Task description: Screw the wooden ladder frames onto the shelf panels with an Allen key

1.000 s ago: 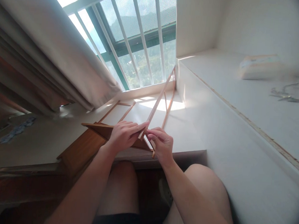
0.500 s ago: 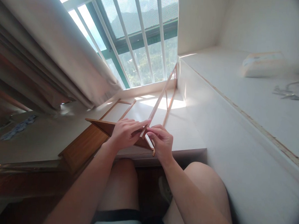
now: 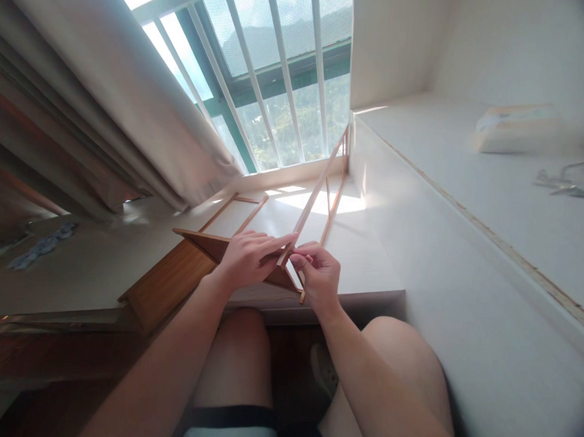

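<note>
A brown wooden frame of slim rails and boards rests on the white window ledge (image 3: 369, 248), partly hidden by my hands. My left hand (image 3: 245, 260) lies across a brown board (image 3: 205, 245) and grips the near end of a long slanting rail (image 3: 317, 192), index finger stretched along it. Opposite, my right hand (image 3: 322, 272) is closed in a pinch against the side of that rail end. Whatever sits between its fingertips is too small to make out. Below the right hand, the tip of another rail (image 3: 302, 298) sticks out.
A wider wooden panel (image 3: 171, 287) lies at the left, near a ladder-like piece (image 3: 246, 200). The grey curtain (image 3: 179, 128) hangs beside the barred window (image 3: 279, 81). On the white counter (image 3: 471, 169) at right are a tissue pack (image 3: 517, 128) and metal tools (image 3: 563, 184).
Both hands keep nearly the same hold at the rail end. The whole view has shifted slightly; no piece has visibly moved against another.
</note>
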Demonstrator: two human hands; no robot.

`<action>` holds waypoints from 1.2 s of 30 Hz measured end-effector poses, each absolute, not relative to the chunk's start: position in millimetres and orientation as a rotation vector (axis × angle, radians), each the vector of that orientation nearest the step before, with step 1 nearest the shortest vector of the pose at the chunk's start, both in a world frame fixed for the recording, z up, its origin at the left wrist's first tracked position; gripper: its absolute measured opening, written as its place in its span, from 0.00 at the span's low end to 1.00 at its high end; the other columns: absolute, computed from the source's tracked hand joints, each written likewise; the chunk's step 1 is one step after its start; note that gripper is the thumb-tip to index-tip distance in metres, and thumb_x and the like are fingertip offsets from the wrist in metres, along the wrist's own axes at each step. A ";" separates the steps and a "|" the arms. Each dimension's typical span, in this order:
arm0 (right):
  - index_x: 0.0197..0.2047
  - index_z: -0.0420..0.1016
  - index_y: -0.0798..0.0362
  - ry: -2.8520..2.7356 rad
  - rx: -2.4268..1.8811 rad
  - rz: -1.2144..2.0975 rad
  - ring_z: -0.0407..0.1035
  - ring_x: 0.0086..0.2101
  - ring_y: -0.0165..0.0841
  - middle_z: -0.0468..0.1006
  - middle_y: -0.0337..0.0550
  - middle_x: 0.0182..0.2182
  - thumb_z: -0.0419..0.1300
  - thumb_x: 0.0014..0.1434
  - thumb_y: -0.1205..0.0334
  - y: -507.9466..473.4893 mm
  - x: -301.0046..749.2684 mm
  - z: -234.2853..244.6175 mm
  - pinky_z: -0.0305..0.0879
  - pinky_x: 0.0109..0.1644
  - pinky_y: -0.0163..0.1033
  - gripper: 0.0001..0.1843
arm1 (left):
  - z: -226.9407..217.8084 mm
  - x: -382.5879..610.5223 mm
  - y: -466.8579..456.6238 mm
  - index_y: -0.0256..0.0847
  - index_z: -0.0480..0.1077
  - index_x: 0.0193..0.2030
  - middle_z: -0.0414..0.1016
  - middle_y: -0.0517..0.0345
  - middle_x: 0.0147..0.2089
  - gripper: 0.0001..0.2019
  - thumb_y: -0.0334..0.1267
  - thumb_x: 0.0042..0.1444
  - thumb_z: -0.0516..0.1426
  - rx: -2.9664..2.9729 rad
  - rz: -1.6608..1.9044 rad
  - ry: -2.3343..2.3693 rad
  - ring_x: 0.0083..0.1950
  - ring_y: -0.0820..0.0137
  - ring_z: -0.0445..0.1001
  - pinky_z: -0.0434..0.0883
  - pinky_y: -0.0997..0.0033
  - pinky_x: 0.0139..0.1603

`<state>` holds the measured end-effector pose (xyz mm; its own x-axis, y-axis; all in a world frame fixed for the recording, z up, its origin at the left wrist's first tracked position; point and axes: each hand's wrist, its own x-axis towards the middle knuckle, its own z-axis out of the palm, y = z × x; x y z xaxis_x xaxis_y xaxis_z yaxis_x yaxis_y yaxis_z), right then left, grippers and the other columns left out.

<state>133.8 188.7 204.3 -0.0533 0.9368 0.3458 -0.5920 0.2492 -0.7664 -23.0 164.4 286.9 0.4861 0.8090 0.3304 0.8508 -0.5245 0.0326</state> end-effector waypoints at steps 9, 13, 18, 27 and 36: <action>0.33 0.78 0.51 -1.102 -0.467 1.221 0.69 0.33 0.32 0.75 0.40 0.31 0.68 0.55 0.62 191.0 134.0 204.2 0.64 0.34 0.38 0.04 | 286.0 -32.9 179.6 0.45 0.67 0.62 0.76 0.57 0.32 0.21 0.35 0.62 0.55 -2.646 -0.510 -1.318 0.36 0.68 0.69 0.66 0.67 0.42; 0.33 0.78 0.50 -1.111 -0.457 1.198 0.69 0.33 0.32 0.75 0.39 0.31 0.68 0.56 0.62 187.9 133.6 202.0 0.64 0.35 0.38 0.04 | 281.4 -31.4 174.4 0.46 0.67 0.62 0.77 0.56 0.34 0.21 0.35 0.62 0.55 -2.606 -0.552 -1.327 0.37 0.68 0.71 0.66 0.66 0.43; 0.33 0.77 0.51 -1.106 -0.447 1.200 0.69 0.33 0.32 0.75 0.39 0.31 0.68 0.55 0.63 187.1 132.7 200.4 0.64 0.35 0.38 0.04 | 281.4 -27.7 167.8 0.47 0.68 0.62 0.77 0.57 0.34 0.21 0.36 0.61 0.56 -2.565 -0.540 -1.356 0.37 0.68 0.71 0.65 0.66 0.42; 0.33 0.78 0.50 -1.105 -0.430 1.248 0.69 0.33 0.33 0.75 0.40 0.30 0.69 0.54 0.62 185.9 134.0 200.3 0.64 0.33 0.38 0.05 | 282.1 -27.7 163.9 0.47 0.68 0.61 0.78 0.58 0.34 0.22 0.35 0.59 0.57 -2.551 -0.595 -1.375 0.37 0.68 0.72 0.65 0.66 0.42; 0.33 0.76 0.50 -1.054 -0.381 1.304 0.68 0.28 0.31 0.74 0.39 0.30 0.68 0.54 0.62 181.1 132.7 201.5 0.64 0.32 0.38 0.05 | 280.2 -32.4 158.5 0.47 0.68 0.60 0.79 0.61 0.35 0.26 0.29 0.53 0.58 -2.519 -0.645 -1.397 0.36 0.68 0.72 0.65 0.66 0.43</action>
